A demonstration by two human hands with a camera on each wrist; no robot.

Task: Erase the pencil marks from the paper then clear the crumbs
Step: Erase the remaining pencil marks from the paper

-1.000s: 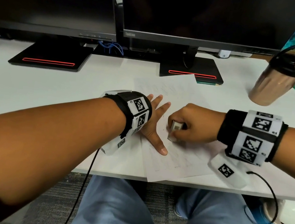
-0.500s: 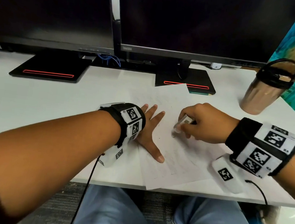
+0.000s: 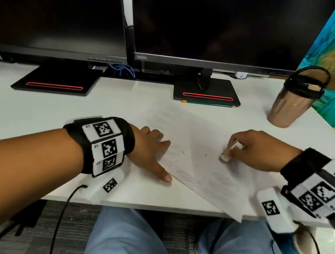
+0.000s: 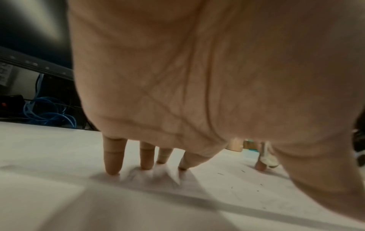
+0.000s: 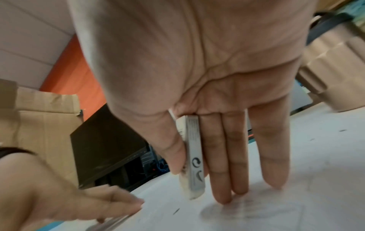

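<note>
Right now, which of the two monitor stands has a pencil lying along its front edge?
The right-hand stand, nearer the cup: a green pencil lies along its front. The left stand has none.

The right hand (image 3: 255, 150) has slid the eraser (image 3: 229, 152) rightward, away from the left hand (image 3: 151, 152).

Head view: high, facing forward and down over the desk (image 3: 28, 115), monitors behind; left wrist view: low, close under the left hand (image 4: 197, 78), looking along its fingers; right wrist view: close under the right hand (image 5: 207, 70); all three share the paper (image 3: 199, 168).
</note>
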